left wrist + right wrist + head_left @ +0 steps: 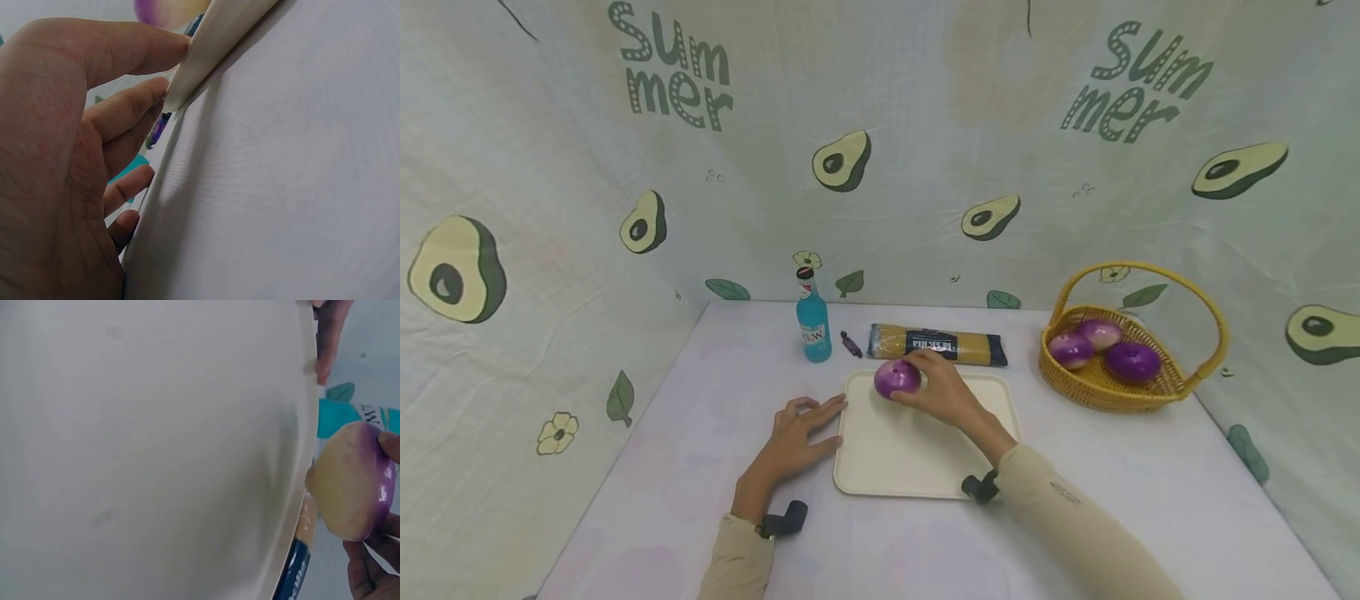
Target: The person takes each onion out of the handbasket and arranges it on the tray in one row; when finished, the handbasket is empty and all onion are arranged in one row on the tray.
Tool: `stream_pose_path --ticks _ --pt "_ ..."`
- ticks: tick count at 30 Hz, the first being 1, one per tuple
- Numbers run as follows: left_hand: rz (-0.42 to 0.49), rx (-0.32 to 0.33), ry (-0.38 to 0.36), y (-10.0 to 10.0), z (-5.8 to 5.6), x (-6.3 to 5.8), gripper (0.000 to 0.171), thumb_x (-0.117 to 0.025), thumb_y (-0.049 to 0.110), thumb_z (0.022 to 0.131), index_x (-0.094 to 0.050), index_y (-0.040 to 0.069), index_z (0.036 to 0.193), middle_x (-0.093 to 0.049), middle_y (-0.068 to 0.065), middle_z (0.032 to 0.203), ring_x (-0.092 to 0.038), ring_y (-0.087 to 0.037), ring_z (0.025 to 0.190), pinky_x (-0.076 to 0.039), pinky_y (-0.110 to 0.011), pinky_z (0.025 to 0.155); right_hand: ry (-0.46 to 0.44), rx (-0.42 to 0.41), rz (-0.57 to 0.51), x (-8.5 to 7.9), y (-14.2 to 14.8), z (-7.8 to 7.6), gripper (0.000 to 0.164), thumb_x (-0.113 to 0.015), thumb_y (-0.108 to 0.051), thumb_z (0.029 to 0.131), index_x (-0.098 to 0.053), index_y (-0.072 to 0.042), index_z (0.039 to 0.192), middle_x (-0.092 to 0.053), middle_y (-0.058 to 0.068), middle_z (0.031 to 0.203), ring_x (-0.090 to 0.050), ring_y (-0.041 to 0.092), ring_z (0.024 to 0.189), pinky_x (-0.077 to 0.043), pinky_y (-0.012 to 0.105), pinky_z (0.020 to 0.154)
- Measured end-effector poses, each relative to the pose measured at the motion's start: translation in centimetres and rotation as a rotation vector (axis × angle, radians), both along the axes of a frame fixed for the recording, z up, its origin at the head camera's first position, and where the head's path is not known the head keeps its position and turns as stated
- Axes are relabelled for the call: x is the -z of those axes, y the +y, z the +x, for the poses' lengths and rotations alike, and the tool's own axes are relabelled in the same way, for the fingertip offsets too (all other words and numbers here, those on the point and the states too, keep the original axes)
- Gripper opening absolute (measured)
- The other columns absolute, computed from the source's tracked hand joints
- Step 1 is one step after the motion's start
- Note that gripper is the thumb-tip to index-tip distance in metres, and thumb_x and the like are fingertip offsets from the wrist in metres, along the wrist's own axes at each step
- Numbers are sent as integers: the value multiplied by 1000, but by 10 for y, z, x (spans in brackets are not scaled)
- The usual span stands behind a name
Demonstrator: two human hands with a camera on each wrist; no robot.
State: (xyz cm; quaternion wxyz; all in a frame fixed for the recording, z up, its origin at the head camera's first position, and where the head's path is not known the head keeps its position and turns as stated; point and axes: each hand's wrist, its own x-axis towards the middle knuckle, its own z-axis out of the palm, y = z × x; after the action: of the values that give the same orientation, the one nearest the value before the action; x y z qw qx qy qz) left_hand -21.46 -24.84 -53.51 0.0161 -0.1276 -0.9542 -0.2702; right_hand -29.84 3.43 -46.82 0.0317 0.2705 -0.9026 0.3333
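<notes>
My right hand (942, 390) holds a purple-and-cream turnip (897, 380) between thumb and fingers, over the far left part of a cream tray (917, 450). In the right wrist view the turnip (350, 481) shows its pale, pointed underside, and a gap appears between it and the tray surface (156, 425). Beside the tray's left edge lies my left hand (793, 442), fingers spread; in the left wrist view its thumb and forefinger tips touch the tray rim (200, 59). Nothing is gripped by that left hand (75, 125).
Behind the tray lies a pack of spaghetti (938, 343). A blue bottle (814, 321) stands at the back left, with a small purple wrapped candy (851, 343) near it. On the right, a yellow wicker basket (1075, 387) with a tall handle contains several turnips (1132, 362).
</notes>
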Motion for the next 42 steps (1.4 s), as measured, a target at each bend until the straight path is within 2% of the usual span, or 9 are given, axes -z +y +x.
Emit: stream_pose_path --ticks 4,16,27,42 --pt "0 -9 -19 1 0 -2 63 -63 49 93 -45 34 152 -41 18 154 -31 -29 136 -25 -54 105 3 -4 -2 1 -3 -1 68 -86 -34 78 -62 -2 132 -58 14 133 -54 33 123 -48 46 99" --pt "-1 -17 1 3 1 -1 63 -64 47 92 -47 32 151 -44 16 153 -34 -30 135 -27 -53 103 11 -17 -20 4 -10 -1 68 -87 -34 78 -62 -3 134 -57 15 134 -56 33 122 -48 46 99" --pt "15 -10 -40 2 0 -3 63 -64 47 93 -44 35 152 -41 19 154 -31 -28 136 -25 -51 104 -16 -36 -22 4 -19 -3 70 -86 -32 79 -59 -1 136 -55 15 138 -54 33 125 -46 44 101" --pt "19 -4 -17 -1 -1 2 64 -63 50 92 -45 36 151 -42 20 153 -33 -27 135 -27 -51 103 -6 -66 -30 7 -32 -2 72 -85 -32 80 -57 -2 139 -52 15 143 -49 35 130 -43 47 104"
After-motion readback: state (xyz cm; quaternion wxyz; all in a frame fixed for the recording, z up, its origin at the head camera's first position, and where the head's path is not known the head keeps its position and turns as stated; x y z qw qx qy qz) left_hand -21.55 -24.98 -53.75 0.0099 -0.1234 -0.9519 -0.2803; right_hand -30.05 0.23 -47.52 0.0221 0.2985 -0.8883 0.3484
